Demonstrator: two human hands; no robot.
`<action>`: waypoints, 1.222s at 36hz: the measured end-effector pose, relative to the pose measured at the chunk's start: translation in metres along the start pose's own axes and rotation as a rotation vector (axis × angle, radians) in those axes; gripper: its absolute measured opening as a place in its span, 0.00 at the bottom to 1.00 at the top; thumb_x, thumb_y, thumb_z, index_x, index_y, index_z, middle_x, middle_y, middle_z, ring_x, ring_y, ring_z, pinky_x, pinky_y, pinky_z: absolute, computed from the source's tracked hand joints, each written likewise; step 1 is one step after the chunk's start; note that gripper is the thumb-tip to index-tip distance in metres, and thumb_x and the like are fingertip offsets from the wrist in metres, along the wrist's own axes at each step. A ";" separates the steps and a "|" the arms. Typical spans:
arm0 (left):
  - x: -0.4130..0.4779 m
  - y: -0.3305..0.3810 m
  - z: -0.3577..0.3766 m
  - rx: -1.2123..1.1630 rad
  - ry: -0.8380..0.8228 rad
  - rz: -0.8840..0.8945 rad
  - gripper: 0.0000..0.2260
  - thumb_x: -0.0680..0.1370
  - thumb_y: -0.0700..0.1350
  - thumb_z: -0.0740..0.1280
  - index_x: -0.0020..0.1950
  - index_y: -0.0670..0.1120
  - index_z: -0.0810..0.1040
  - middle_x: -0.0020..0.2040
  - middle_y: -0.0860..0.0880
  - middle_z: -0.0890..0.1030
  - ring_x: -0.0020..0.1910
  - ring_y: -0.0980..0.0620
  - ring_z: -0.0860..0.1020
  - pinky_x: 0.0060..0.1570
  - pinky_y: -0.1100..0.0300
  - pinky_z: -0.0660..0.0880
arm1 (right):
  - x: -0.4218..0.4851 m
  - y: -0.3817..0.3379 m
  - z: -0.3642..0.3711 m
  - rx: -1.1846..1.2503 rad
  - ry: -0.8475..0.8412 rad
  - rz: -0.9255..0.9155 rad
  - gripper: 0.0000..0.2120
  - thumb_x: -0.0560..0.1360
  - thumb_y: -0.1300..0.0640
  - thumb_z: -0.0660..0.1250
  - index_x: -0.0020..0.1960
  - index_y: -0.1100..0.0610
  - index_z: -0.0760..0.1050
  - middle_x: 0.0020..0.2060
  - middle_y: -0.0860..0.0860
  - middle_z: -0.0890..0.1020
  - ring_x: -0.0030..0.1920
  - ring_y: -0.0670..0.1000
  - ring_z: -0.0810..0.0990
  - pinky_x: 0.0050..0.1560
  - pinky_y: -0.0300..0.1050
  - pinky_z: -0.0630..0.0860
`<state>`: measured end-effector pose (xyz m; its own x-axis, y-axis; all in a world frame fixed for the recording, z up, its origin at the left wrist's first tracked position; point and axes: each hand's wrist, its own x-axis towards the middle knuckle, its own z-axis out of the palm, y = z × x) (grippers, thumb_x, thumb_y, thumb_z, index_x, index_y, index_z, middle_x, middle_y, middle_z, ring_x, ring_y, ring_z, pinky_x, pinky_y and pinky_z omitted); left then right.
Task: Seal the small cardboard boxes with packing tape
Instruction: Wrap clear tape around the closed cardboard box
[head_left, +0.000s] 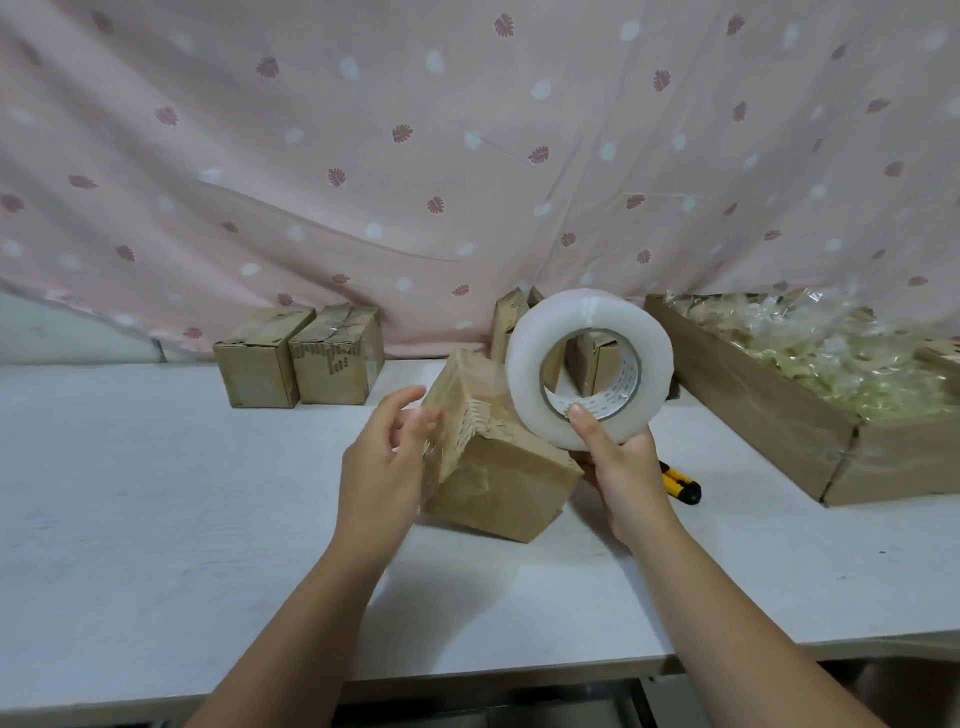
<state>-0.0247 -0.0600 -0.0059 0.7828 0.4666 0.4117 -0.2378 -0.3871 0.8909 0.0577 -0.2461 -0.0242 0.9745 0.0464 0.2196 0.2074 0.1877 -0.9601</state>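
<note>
Sealing is part done: the left hand, fingers loosely open, touches the half-taped box, the right hand grips the roll, and two rear boxes look taped.

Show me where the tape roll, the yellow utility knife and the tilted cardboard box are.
tape roll (525, 364): head view, white face left of its core.
yellow utility knife (681, 487): head view, its handle.
tilted cardboard box (511, 480): head view, its near side.

Makeshift home packing station, white table, pink curtain, boxed stock
</note>
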 end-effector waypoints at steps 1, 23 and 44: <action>0.001 0.005 -0.001 -0.007 0.011 -0.007 0.08 0.82 0.52 0.57 0.57 0.60 0.74 0.50 0.60 0.81 0.52 0.59 0.79 0.49 0.62 0.73 | 0.000 0.000 0.000 -0.003 0.001 -0.016 0.35 0.60 0.40 0.75 0.64 0.51 0.74 0.56 0.49 0.83 0.58 0.49 0.81 0.64 0.56 0.75; 0.033 0.024 0.004 0.131 -0.532 -0.080 0.24 0.84 0.45 0.54 0.79 0.57 0.52 0.79 0.58 0.51 0.77 0.59 0.50 0.76 0.52 0.49 | -0.003 -0.003 0.005 -0.100 -0.065 -0.025 0.23 0.65 0.43 0.75 0.57 0.48 0.75 0.53 0.49 0.84 0.54 0.50 0.82 0.56 0.51 0.80; 0.027 -0.027 -0.012 -0.077 -0.350 -0.076 0.25 0.70 0.49 0.59 0.67 0.53 0.75 0.67 0.60 0.72 0.70 0.58 0.64 0.73 0.49 0.58 | 0.012 -0.049 0.026 -0.712 -0.118 -0.137 0.11 0.73 0.47 0.70 0.51 0.51 0.75 0.41 0.46 0.80 0.43 0.46 0.79 0.39 0.44 0.72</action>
<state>-0.0038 -0.0279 -0.0161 0.9462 0.1860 0.2649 -0.2035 -0.2943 0.9338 0.0573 -0.2287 0.0301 0.9283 0.1812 0.3246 0.3715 -0.4817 -0.7937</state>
